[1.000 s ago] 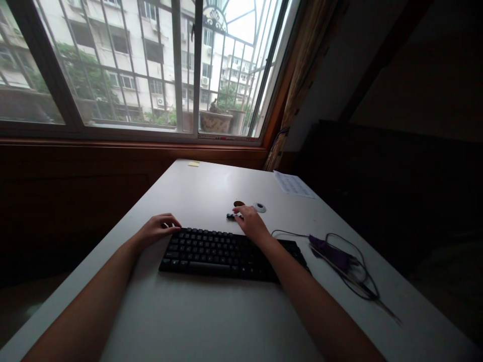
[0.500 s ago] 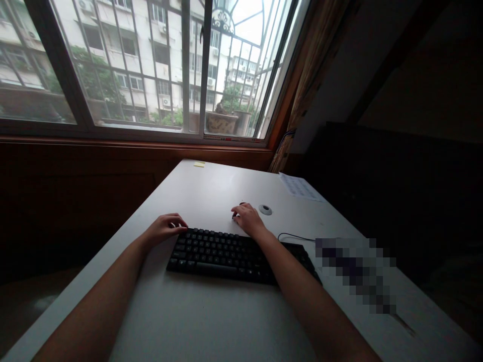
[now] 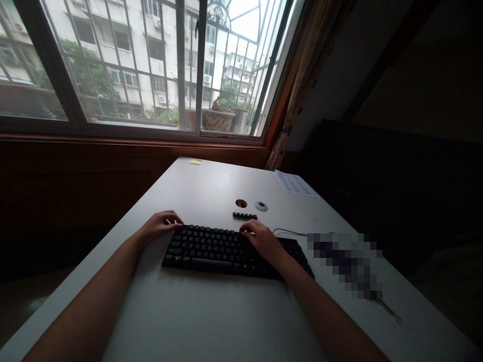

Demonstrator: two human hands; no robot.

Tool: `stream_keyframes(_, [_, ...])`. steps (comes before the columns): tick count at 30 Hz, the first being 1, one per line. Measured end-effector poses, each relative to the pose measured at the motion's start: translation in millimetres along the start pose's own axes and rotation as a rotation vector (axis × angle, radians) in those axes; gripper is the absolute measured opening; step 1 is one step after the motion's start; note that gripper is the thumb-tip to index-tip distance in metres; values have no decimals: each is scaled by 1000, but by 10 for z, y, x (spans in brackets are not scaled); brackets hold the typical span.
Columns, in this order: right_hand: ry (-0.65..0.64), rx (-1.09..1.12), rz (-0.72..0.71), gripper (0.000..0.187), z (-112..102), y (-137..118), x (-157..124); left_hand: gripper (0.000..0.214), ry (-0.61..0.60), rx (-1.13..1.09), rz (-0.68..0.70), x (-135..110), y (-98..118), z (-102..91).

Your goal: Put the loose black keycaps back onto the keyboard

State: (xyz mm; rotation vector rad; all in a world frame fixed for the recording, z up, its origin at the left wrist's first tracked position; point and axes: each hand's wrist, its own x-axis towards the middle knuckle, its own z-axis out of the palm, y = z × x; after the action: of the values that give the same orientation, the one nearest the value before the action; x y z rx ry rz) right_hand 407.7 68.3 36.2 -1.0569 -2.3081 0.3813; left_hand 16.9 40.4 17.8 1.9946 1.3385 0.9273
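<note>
A black keyboard point(image 3: 211, 250) lies on the white desk. At its far left corner, my left hand point(image 3: 160, 225) rests with thumb and fingertips closed on the edge. My right hand point(image 3: 262, 239) is over the right part of the far key row, its thumb and fingers pinched at a dark keycap point(image 3: 241, 230) there; the fingers partly hide it. Behind the keyboard, several small black keycaps point(image 3: 245, 215) stand in a short row, apart from my right hand.
A round hole point(image 3: 241, 203) and a white ring-shaped cover point(image 3: 261, 206) are farther back. Printed paper point(image 3: 296, 184) lies at the right edge, a yellow note point(image 3: 195, 162) at the far left corner. A cable point(image 3: 289, 231) runs right to a pixelated object point(image 3: 341, 259). A barred window is beyond.
My right hand has come back toward me from behind the keyboard to its far key row, uncovering the row of keycaps and the hole. My left hand stays at the corner.
</note>
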Motion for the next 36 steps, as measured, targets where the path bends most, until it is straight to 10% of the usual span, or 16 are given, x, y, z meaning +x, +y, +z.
stream_keyframes(36, [19, -177, -158, 52, 8, -142, -318, 33, -3, 30, -19, -9, 45, -14])
